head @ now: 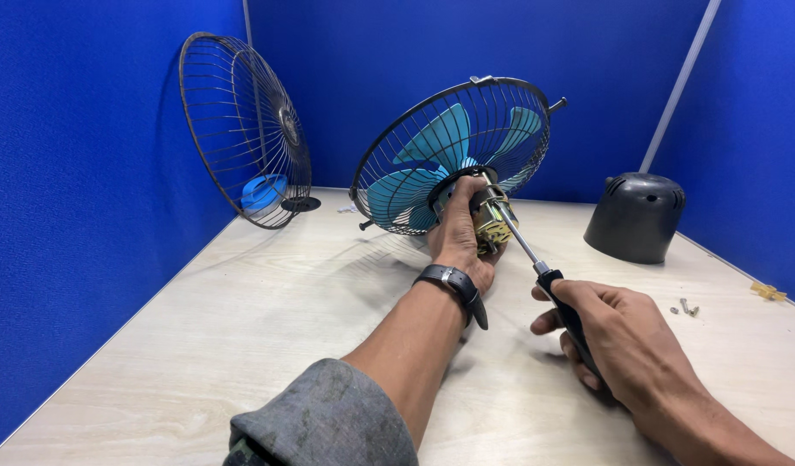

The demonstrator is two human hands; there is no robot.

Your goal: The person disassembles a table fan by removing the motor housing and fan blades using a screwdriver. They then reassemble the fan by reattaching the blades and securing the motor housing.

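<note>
My left hand grips the bare motor at the back of a fan, holding it off the table. The fan's rear wire guard and teal blades face away from me. My right hand is closed around the black handle of a screwdriver. Its metal shaft points up and left, and the tip touches the motor beside my left thumb. A black watch sits on my left wrist.
The front wire guard leans against the left blue wall, with a blue cap behind it. A black motor cover stands at the right. Loose screws and a small yellow part lie on the wooden table.
</note>
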